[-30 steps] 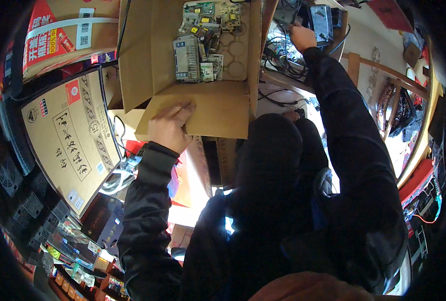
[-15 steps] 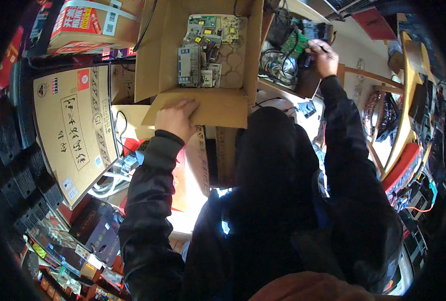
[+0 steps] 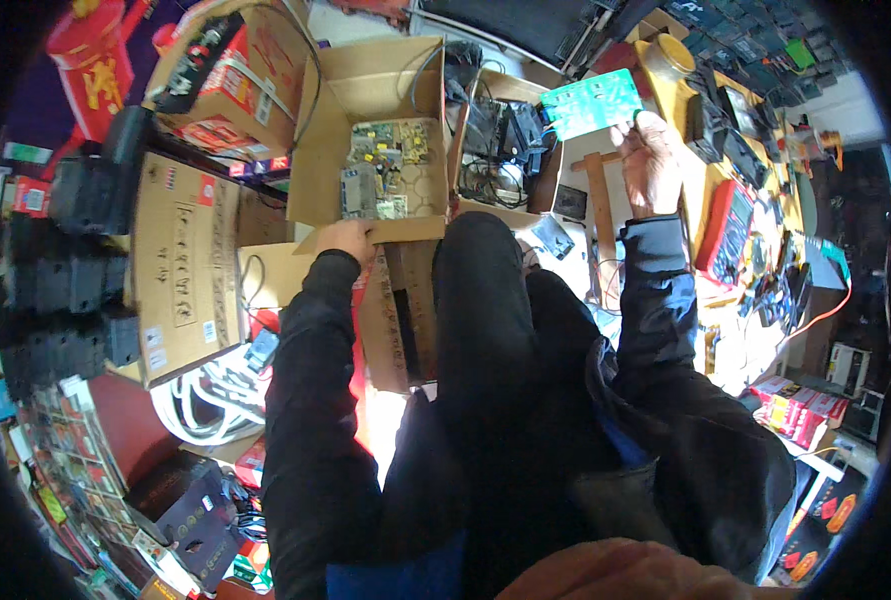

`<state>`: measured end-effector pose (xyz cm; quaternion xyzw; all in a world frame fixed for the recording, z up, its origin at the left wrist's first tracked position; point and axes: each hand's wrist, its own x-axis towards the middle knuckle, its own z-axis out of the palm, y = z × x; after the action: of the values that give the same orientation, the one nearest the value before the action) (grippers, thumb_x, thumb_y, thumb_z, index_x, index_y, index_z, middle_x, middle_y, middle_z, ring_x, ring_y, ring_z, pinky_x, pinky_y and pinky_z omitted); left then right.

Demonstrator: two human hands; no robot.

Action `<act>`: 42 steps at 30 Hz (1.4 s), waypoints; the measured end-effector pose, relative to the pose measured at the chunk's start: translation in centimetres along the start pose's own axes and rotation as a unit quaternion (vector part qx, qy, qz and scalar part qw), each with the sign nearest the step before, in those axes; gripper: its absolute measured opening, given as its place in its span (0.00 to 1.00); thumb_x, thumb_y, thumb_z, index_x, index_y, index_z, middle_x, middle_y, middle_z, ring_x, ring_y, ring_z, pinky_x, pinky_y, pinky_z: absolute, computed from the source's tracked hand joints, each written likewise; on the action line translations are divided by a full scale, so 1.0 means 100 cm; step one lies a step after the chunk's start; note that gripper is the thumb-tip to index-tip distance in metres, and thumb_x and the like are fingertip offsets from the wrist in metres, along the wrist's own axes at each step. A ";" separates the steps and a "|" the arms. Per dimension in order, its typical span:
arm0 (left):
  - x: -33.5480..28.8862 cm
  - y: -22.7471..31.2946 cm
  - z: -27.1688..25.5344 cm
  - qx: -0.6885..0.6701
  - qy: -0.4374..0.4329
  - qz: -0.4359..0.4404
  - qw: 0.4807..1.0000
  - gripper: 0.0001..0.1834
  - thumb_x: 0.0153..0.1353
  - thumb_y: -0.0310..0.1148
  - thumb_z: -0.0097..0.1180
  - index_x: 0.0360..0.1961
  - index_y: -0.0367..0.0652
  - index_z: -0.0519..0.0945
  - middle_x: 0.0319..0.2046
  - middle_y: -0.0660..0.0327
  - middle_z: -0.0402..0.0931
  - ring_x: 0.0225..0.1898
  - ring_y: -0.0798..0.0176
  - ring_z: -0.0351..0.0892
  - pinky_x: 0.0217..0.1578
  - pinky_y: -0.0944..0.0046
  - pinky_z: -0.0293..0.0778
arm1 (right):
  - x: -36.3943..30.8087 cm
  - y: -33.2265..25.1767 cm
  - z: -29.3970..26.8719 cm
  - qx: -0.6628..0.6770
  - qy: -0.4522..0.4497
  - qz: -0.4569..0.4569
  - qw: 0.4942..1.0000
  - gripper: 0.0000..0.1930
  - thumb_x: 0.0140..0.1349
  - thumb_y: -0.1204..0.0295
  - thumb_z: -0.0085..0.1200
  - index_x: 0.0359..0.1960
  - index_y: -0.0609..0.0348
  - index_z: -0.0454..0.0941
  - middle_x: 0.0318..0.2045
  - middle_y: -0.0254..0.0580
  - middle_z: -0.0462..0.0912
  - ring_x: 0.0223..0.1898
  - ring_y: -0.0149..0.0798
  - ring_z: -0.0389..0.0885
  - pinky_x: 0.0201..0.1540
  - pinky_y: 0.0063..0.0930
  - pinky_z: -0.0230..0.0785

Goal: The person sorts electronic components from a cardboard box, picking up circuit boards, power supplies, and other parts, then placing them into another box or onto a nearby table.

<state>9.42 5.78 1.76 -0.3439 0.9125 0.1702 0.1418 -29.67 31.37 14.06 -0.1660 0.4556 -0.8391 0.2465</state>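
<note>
My right hand [image 3: 650,165] is raised at the right, its thumb and fingers pinching a green circuit board [image 3: 595,103] by its near right corner. The board is held above the right edge of a smaller cardboard box [image 3: 505,208] of black cables and dark electronic parts. At the left, my left hand [image 3: 347,240] grips the near flap [image 3: 410,229] of a larger open cardboard box [image 3: 315,130]. Inside that box lie several yellowish and green circuit boards [image 3: 395,140] and a grey metal module [image 3: 358,192].
A large closed carton [image 3: 185,260] stands at the left, with a coil of white cable [image 3: 210,400] below it. At the right, a wooden workbench [image 3: 700,180] bears a red multimeter [image 3: 727,230] and cluttered tools. A wooden stool leg [image 3: 597,205] stands beside the smaller box.
My right hand has come up out of the smaller box and moved right, lifting the green circuit board. My left hand stays at the larger box's flap. The whole view has shifted.
</note>
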 end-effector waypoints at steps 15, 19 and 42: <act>-0.094 0.224 -0.123 -0.940 -0.123 0.157 0.276 0.34 0.73 0.63 0.44 0.58 0.41 0.76 0.51 0.51 0.78 0.52 0.51 0.78 0.56 0.48 0.76 | -0.188 -0.051 0.120 -0.407 -0.213 -0.376 0.805 0.07 0.59 0.80 0.64 0.40 0.61 0.86 0.40 0.45 0.85 0.43 0.41 0.85 0.48 0.31 0.77; -0.112 0.215 -0.109 -0.922 -0.149 0.276 0.227 0.23 0.77 0.44 0.42 0.62 0.38 0.73 0.54 0.48 0.78 0.57 0.49 0.77 0.61 0.46 0.71 | -0.203 -0.057 0.103 -0.432 -0.236 -0.397 0.775 0.08 0.58 0.80 0.64 0.40 0.60 0.86 0.41 0.44 0.86 0.50 0.44 0.83 0.56 0.33 0.74; -0.125 0.217 -0.084 -0.899 -0.037 0.295 0.322 0.28 0.74 0.33 0.39 0.72 0.34 0.61 0.66 0.44 0.69 0.66 0.44 0.72 0.66 0.43 0.68 | -0.221 -0.024 0.098 -0.219 -0.195 -0.027 0.956 0.43 0.54 0.72 0.75 0.70 0.60 0.63 0.48 0.39 0.79 0.47 0.30 0.79 0.52 0.27 0.75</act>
<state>2.58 24.95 18.68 0.0373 0.2366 0.9298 -0.2795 -7.16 38.30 20.14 -0.3883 0.5670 -0.6762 0.2657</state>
